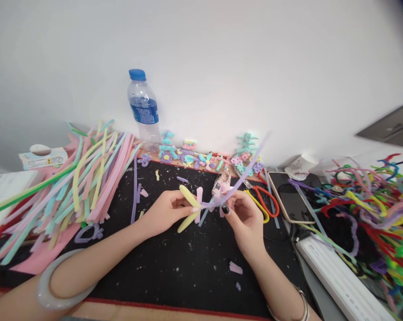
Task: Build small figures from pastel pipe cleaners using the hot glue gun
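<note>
Two bare hands hold a small yellow and pink fuzzy piece (188,221) and its long purple stem (244,175) above a black mat (188,276).
The left hand (169,213) pinches the fuzzy piece between thumb and fingers, at the middle, where yellow loops and a pink strip meet; the right hand (247,220), with dark nail polish, has its fingers closed on the purple stem, which slants up and right, though the exact grip is partly hidden. Behind them, small pastel fuzzy shapes (167,154) line the surface (148,313) along the wall, beside a clear bottle (144,111) with a blue cap. A heap of pastel stems (97,178) lies at left; at right are a phone (293,198), a paper cup (301,166), a white power strip (338,276) and a bright tangle of stems (381,214).
</note>
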`<state>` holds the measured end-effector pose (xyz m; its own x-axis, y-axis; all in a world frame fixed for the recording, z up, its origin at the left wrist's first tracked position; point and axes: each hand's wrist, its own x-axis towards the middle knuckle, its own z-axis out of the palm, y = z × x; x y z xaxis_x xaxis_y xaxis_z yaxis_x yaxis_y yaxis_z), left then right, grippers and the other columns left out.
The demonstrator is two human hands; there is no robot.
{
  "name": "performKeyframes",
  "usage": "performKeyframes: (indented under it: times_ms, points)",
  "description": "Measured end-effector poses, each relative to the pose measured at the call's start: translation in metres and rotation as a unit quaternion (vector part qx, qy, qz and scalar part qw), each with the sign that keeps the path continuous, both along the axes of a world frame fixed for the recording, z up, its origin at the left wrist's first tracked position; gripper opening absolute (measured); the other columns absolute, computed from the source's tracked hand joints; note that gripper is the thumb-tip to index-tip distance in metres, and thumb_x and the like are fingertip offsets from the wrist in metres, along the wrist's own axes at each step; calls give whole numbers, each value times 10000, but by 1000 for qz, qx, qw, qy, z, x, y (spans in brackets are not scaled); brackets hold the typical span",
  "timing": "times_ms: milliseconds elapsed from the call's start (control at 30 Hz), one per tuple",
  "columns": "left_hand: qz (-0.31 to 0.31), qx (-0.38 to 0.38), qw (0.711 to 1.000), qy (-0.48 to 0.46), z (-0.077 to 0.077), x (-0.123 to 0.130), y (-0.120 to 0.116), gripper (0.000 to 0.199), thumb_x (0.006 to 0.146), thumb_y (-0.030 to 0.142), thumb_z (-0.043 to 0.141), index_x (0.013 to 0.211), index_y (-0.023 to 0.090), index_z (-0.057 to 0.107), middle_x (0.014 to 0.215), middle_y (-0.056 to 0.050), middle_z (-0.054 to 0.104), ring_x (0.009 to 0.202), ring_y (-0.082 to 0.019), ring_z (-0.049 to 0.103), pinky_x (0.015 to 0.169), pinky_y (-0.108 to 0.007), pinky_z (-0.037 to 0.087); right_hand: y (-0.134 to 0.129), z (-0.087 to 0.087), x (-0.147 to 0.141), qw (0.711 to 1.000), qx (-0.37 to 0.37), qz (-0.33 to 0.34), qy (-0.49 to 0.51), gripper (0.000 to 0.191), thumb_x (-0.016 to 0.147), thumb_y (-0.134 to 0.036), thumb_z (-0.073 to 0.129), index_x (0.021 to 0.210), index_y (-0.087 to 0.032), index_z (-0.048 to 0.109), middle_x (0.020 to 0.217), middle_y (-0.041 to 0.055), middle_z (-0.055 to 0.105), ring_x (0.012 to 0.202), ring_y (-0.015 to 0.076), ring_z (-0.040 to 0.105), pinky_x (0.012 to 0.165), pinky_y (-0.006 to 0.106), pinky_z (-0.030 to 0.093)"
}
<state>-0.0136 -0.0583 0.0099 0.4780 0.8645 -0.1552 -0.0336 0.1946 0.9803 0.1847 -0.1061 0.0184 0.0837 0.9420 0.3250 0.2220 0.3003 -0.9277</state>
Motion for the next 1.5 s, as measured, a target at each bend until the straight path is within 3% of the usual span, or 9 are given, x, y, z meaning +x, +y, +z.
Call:
performKeyframes:
  times_ms: [133, 267, 533, 700, 967, 1500]
  points:
    - [-12, -14, 1000, 24, -1, 0, 0, 126, 691, 211, 723, 799, 149, 709, 805, -63, 731, 785, -239, 674, 762, -360, 512, 3, -3, -4, 993, -63, 6, 98, 106, 788, -294, 659, 801, -204, 604, 708, -7, 554, 571, 115, 504, 516, 235, 406]
    - [-3, -34, 999, 1, -3, -1, 2, 132, 713, 235, 715, 811, 148, 699, 805, -59, 727, 777, -223, 667, 775, -356, 505, 4, 0, -5, 995, -68, 16, 76, 104, 757, -254, 680, 694, -190, 626, 653, -7, 582, 569, 120, 541, 524, 236, 433]
    - [56, -91, 992, -60, -3, -2, 3, 191, 699, 271, 740, 844, 153, 699, 844, -59, 706, 803, -200, 641, 776, -322, 490, 2, -4, -9, 997, -67, 46, 1, 42, 767, -200, 648, 726, -192, 639, 719, 23, 654, 648, 148, 603, 577, 258, 487]
    - [73, -115, 988, -73, 0, 0, 3, 162, 688, 257, 750, 808, 159, 701, 788, -40, 694, 753, -180, 635, 744, -309, 487, 1, -4, -11, 996, -21, 64, -61, 76, 785, -161, 621, 751, -201, 676, 776, 50, 700, 737, 181, 650, 668, 308, 532]
    - [62, -139, 982, -112, -2, -1, 3, 139, 703, 248, 746, 797, 158, 698, 783, -35, 694, 745, -162, 630, 739, -285, 492, 1, -10, -10, 989, 26, 67, -131, 124, 802, -133, 613, 787, -220, 700, 829, 51, 731, 788, 202, 668, 715, 346, 534]
    - [41, -184, 968, -165, -2, -2, 3, 67, 742, 195, 717, 797, 159, 702, 731, -12, 688, 661, -123, 632, 655, -226, 510, 0, -8, -10, 978, -8, 39, -202, 216, 828, -134, 556, 906, -257, 715, 917, 20, 742, 794, 202, 675, 737, 335, 536]
